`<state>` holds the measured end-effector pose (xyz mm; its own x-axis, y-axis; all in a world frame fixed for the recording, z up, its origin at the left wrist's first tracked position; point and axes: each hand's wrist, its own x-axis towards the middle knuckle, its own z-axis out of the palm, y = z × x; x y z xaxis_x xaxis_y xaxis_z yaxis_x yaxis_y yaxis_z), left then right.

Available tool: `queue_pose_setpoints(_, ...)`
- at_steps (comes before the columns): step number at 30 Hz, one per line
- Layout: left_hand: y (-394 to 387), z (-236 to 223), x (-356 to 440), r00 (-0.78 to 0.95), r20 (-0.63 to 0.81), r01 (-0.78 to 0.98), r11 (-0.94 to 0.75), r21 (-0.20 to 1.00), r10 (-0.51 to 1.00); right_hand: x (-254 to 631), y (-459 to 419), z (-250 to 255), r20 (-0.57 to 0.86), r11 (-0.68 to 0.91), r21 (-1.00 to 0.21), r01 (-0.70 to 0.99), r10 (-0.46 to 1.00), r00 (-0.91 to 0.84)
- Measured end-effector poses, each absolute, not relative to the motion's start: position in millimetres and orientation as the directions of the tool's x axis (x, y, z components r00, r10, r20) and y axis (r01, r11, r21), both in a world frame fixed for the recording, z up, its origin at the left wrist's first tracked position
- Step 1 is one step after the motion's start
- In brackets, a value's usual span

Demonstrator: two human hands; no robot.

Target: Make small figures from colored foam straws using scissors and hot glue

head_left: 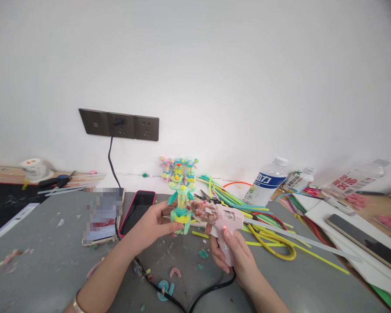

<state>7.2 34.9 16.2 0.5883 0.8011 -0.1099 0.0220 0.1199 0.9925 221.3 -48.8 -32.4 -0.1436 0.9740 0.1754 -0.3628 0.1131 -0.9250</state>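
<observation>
My left hand [161,221] is closed around the lower part of a small green and yellow craft figure [181,206], which stands upright in its grip. In my right hand [234,254] is a pale pink hot glue gun [230,221], with a small red light lit on its side. Its stained, crusted nozzle end points left and reaches the figure's side; I cannot tell whether the tip touches. A long translucent glue stick [296,238] sticks out of the gun's back. Underneath, small foam-like pieces lie on the grey mat, among them a pink arch [175,272] and a blue ring [163,289].
Three similar figures [178,171] stand by the wall. Two phones [104,217] lie left, another phone [368,239] right. Coloured strips [273,243], pliers-like black tools [210,198] and a bottle [267,182] sit behind the gun. A black cord [211,289] crosses the mat.
</observation>
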Motion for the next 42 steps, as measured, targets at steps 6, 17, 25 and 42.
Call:
queue_pose_setpoints(6, 37, 14, 6, 0.598, -0.106, 0.024, 0.114, 0.993, 0.795, 222, -49, -32, 0.163, 0.103, -0.929, -0.354, 0.976, -0.143)
queue_pose_setpoints(17, 37, 15, 7, 0.601, -0.110, 0.003, 0.135, 0.991, 0.792, 222, -48, -30, 0.145, 0.086, -0.935, -0.345, 0.978, -0.148)
queue_pose_setpoints(25, 35, 18, 8, 0.588, -0.092, 0.007, 0.109, 0.994, 0.804, 222, -49, -26, 0.108, 0.082, -0.968, -0.238, 0.989, -0.097)
queue_pose_setpoints(42, 37, 10, 6, 0.601, -0.067, 0.089, 0.017, 0.996, 0.797, 221, -50, -31, 0.150, 0.141, -0.975, -0.173, 0.988, -0.043)
